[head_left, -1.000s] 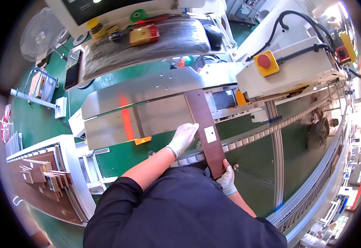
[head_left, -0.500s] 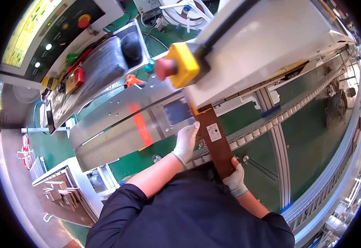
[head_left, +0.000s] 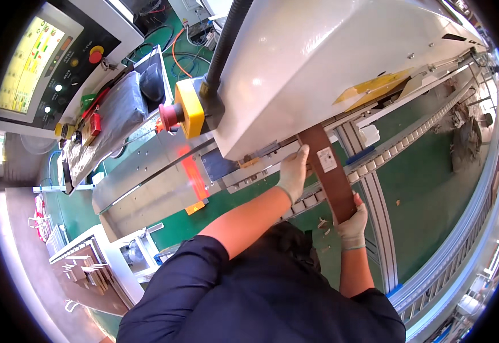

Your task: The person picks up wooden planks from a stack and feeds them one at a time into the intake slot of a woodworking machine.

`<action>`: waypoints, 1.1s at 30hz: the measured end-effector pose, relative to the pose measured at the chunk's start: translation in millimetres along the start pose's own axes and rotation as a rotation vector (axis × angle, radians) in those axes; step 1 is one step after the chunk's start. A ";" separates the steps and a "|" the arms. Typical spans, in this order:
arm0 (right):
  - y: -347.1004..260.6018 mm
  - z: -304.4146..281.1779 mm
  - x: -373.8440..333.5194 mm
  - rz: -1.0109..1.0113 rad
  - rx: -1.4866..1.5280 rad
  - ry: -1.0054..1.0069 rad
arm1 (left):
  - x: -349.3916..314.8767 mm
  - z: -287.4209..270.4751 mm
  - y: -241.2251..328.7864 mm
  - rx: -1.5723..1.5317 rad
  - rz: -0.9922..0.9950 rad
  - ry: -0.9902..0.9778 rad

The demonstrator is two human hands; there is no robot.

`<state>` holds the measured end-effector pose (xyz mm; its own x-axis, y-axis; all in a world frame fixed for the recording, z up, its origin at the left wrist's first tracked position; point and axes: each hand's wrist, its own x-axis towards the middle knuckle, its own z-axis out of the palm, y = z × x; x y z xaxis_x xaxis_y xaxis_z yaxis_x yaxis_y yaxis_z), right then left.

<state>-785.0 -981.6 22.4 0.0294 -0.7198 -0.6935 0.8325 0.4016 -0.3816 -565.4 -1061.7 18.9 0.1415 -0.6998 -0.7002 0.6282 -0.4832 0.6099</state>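
A narrow brown board (head_left: 336, 186) with a white label (head_left: 326, 159) slants across the middle, its far end at the lower edge of a white machine housing (head_left: 295, 74). Around its near end my right hand (head_left: 353, 222), in a pale glove, is closed with the thumb on top. My gloved left hand (head_left: 293, 173) grips the board's left edge nearer the housing; its fingers are partly hidden. To the left of that hand runs the machine's metal bed (head_left: 146, 197), with a red light stripe across it.
A yellow box with a red stop button (head_left: 172, 115) hangs at the housing's left corner. A roller rail (head_left: 375, 164) passes beyond the board, above an upright metal profile (head_left: 378, 217). A control panel (head_left: 61, 74) and a tool tray (head_left: 112, 114) stand at the far left.
Both hands and the board have moved to the right along the machine's front edge. My view has shifted too, so the housing and stop button appear farther left.
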 end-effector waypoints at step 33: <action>390.5 177.4 -118.7 -0.727 -1.857 -1.728 | -288.3 -636.7 24.8 -0.784 0.741 0.688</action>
<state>-365.3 -839.7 64.1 0.9866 -0.1290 0.0994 -0.0306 -0.7464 -0.6648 -103.5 -536.9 -0.4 0.8672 -0.1384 -0.4784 0.4771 0.5064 0.7183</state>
